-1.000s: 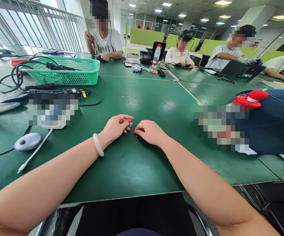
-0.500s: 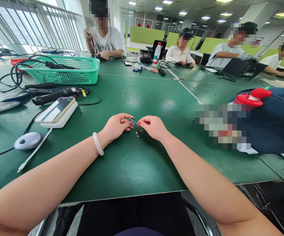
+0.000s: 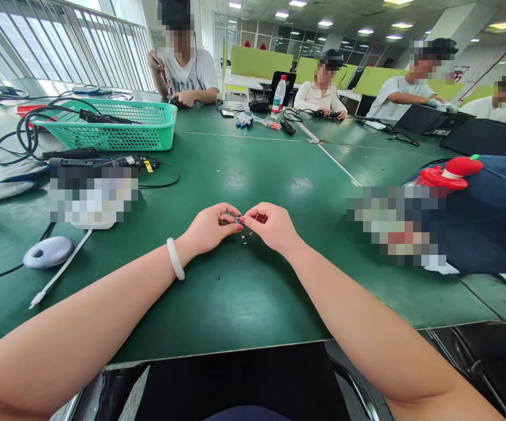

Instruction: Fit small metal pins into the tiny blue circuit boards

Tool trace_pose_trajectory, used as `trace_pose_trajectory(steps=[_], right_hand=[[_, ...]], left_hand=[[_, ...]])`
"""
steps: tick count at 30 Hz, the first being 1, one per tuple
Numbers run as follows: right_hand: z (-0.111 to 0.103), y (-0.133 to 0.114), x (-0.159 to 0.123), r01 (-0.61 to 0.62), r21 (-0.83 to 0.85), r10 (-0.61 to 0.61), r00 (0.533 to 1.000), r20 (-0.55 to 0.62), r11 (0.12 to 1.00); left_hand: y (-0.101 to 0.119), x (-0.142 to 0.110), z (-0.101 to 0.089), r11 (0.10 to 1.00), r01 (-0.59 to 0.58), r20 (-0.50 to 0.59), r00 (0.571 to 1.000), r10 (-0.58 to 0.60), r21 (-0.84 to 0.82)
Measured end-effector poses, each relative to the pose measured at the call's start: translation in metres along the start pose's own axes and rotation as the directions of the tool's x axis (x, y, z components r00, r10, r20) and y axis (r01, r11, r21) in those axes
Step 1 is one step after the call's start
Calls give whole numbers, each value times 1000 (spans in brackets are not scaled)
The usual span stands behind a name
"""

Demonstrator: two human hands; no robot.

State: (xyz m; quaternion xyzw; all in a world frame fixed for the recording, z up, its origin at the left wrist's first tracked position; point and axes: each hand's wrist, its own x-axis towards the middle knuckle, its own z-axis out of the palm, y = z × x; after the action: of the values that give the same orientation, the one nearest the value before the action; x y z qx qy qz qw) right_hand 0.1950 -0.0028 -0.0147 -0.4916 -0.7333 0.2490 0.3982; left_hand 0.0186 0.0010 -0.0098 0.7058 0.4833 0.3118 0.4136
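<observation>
The right hand point(image 3: 274, 228) has just met the small part point(image 3: 238, 220) clamped in the left hand point(image 3: 209, 228) above the worktop point(image 3: 235, 316), though whether the right fingertips grip it I cannot tell, so the work now seemingly takes 2 hands.

Smooth white bangle point(image 3: 175, 259) circled L wrist point(image 3: 187, 248); L hand point(image 3: 212, 229) & R hand point(image 3: 272, 227) had red nails point(image 3: 239, 227); blk lapwear point(image 3: 235, 380), navy top point(image 3: 244, 414).

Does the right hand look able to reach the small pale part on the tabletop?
Probably yes: the small pale part lies uncovered on the tabletop, close to the right hand.
</observation>
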Motion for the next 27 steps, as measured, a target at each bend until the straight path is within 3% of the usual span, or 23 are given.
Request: trace_pose_trajectory(steps=[8,10,12,17,27], right_hand=[[-1,-6,1,-58,25,58,998,-26,998],[-7,-4,2,-107,-27,106,994,-23,994],[-13,1,4,-126,-132,134,989,57,983],[-18,12,5,-33,-349,140,948,286,937],[-12,14,6,84,-428,75,937,341,900]], left_hand=[[0,0,1,996,25,15,1000,-23,-90],[-2,2,0,994,31,11,1000,-30,-105],[-4,3,0,993,27,3,1000,-27,-117],[-8,5,0,995,36,-36,999,-40,-90],[-7,4,-2,1000,22,-10,1000,-22,-2]])
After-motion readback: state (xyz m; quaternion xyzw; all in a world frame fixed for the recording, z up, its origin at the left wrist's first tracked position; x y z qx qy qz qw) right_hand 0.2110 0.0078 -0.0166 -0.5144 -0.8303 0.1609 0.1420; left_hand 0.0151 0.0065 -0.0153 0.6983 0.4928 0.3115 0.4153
